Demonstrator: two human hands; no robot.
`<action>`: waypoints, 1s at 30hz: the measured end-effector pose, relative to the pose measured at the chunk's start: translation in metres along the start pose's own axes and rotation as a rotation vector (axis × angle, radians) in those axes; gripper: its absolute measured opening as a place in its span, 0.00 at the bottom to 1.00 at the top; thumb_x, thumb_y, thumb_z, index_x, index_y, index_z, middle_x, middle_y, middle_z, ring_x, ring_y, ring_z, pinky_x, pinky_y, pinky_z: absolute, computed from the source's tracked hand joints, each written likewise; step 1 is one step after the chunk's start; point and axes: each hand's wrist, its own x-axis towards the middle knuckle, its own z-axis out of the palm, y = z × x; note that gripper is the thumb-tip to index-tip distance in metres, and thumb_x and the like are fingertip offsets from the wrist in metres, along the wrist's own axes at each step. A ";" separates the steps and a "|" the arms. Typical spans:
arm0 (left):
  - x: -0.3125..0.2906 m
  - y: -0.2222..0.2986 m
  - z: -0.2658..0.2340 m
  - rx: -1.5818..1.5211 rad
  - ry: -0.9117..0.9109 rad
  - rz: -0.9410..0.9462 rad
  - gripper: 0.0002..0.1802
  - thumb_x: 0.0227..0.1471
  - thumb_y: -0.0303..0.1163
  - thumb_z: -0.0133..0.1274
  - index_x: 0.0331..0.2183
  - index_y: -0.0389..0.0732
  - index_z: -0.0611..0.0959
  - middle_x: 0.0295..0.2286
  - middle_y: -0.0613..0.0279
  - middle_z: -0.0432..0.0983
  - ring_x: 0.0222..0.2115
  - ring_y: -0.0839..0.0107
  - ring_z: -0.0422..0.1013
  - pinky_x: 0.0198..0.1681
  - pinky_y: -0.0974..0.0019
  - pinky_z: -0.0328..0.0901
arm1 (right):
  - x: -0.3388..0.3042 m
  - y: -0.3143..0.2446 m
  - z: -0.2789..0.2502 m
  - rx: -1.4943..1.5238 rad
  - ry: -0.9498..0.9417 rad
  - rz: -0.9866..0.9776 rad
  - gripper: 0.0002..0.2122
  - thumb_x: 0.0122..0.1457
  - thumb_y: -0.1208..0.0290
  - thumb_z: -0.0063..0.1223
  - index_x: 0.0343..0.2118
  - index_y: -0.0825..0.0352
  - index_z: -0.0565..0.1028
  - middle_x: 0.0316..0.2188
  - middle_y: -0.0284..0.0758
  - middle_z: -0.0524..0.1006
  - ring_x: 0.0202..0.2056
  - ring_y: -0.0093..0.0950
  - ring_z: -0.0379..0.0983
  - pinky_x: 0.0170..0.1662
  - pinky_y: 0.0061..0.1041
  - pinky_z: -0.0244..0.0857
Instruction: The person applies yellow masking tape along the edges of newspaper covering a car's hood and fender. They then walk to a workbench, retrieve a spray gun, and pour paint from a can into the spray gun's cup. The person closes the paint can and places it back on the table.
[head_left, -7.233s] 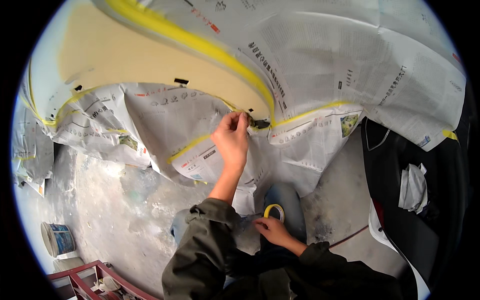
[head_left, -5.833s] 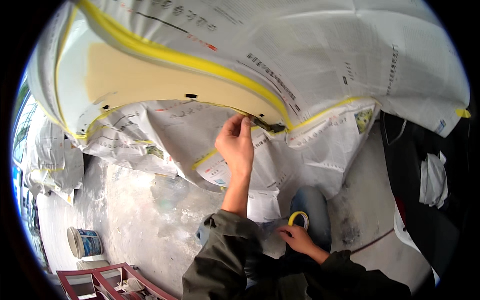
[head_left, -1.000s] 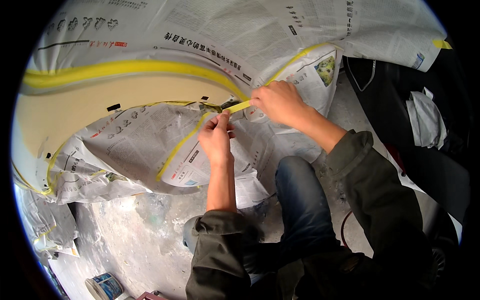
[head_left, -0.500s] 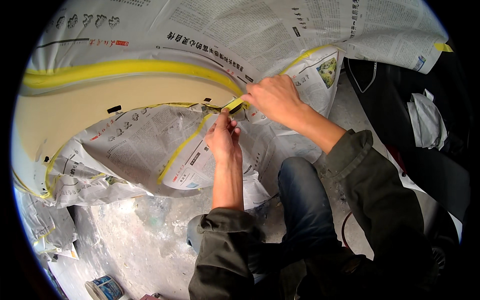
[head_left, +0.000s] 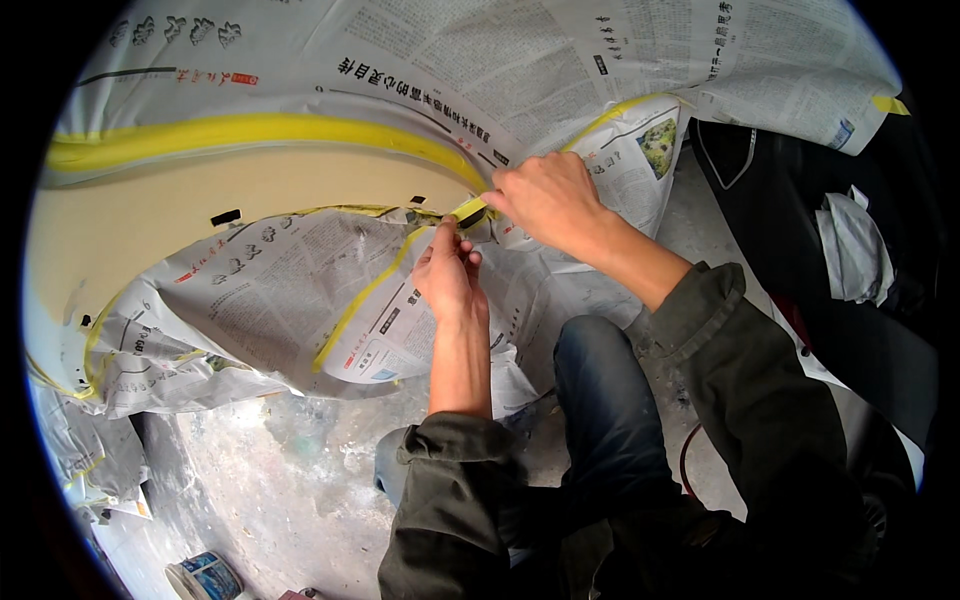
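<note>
A short strip of yellow masking tape (head_left: pixel 469 209) spans the gap between my hands, beside a dark slot at the right end of a cream, curved panel (head_left: pixel 150 205). My left hand (head_left: pixel 452 272), palm turned up, pinches its lower left end with thumb and fingertips. From the upper right my right hand (head_left: pixel 548 198) grips the other end, knuckles up, its fingertips partly hidden. Newspaper sheets (head_left: pixel 255 285) hang below the panel, edged with yellow tape. Above, a wide yellow tape band (head_left: pixel 290 131) borders more newspaper (head_left: pixel 440 60).
My bent knee (head_left: pixel 610 400) is under my right forearm. A crumpled grey-white sheet (head_left: pixel 855 250) lies on a black part (head_left: pixel 780 190) at the right. A bucket (head_left: pixel 205 577) stands on the stained concrete floor (head_left: pixel 270 480) at lower left. A thin red hose (head_left: pixel 688 455) lies near my right sleeve.
My view has shifted very slightly. Both hands keep their grip on the tape strip in nearly the same place.
</note>
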 end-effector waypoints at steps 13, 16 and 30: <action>0.010 -0.002 -0.023 0.132 -0.107 0.115 0.09 0.51 0.30 0.60 0.30 0.35 0.79 0.28 0.64 0.76 0.30 0.74 0.75 0.30 0.74 0.68 | -0.001 -0.003 -0.004 0.038 -0.059 0.015 0.16 0.57 0.56 0.53 0.23 0.65 0.79 0.16 0.39 0.77 0.22 0.39 0.77 0.27 0.36 0.69; 0.013 -0.001 -0.022 0.121 -0.112 0.124 0.08 0.52 0.29 0.59 0.30 0.35 0.79 0.28 0.63 0.76 0.30 0.74 0.75 0.30 0.75 0.68 | -0.001 -0.003 -0.001 0.000 0.003 -0.021 0.16 0.57 0.55 0.53 0.22 0.64 0.76 0.13 0.36 0.75 0.19 0.36 0.75 0.23 0.35 0.66; 0.018 -0.006 -0.017 0.113 -0.072 0.164 0.09 0.52 0.29 0.58 0.29 0.33 0.79 0.24 0.60 0.77 0.24 0.75 0.74 0.28 0.76 0.69 | 0.008 -0.008 -0.005 0.029 -0.092 0.024 0.15 0.57 0.57 0.53 0.25 0.65 0.80 0.17 0.39 0.78 0.24 0.38 0.78 0.29 0.35 0.70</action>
